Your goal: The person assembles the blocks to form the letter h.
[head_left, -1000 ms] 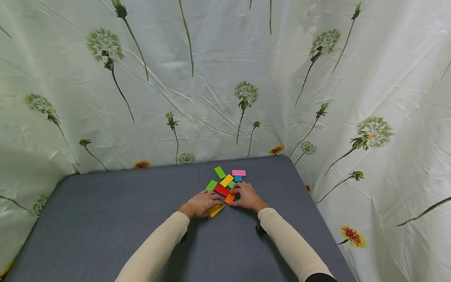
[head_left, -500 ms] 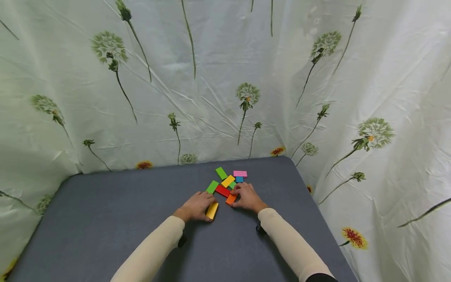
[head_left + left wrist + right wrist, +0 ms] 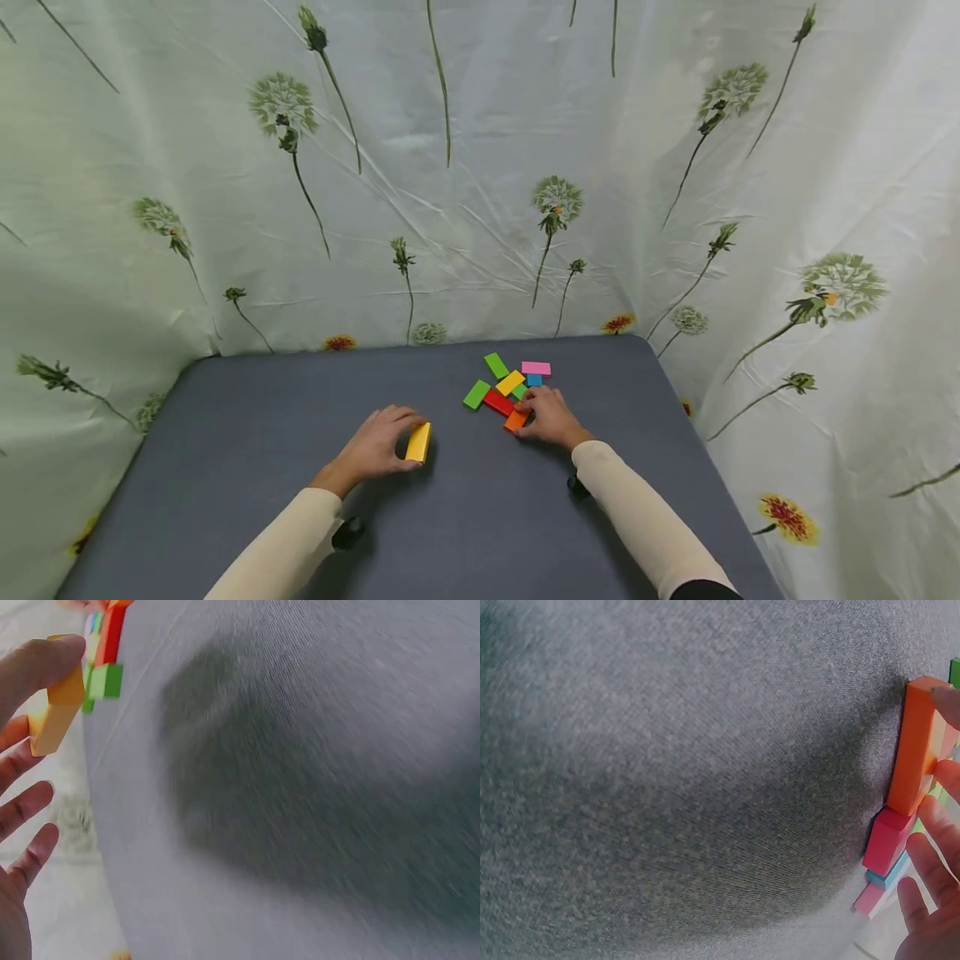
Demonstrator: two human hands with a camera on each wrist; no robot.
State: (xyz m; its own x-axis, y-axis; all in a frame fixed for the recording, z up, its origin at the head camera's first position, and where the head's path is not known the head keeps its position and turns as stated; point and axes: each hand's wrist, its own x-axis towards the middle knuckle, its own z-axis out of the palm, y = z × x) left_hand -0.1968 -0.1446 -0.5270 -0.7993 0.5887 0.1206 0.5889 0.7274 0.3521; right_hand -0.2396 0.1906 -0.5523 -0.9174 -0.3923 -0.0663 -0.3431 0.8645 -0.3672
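Observation:
In the head view, my left hand (image 3: 381, 443) pinches a yellow block (image 3: 418, 442) between thumb and fingers. The block is tilted and raised off the table, left of the other blocks. The left wrist view shows the thumb on that block and two other fingers spread apart. My right hand (image 3: 552, 418) holds an orange block (image 3: 515, 421) on the table, thumb at one end and fingertips on its far side. A red block (image 3: 498, 402) lies against the orange one. In the right wrist view a crimson block (image 3: 887, 840) adjoins the orange block's other end.
Around the red block lie two green blocks (image 3: 476, 394), another yellow block (image 3: 511, 383), a small green piece (image 3: 519, 391), a blue block (image 3: 534, 380) and a pink block (image 3: 536, 367). A flowered curtain (image 3: 465, 250) hangs behind the dark grey table (image 3: 465, 517).
My left hand has drawn the yellow block leftward, away from the group, and turned and lifted it. My right hand stays on the orange block. The head view has shifted slightly left.

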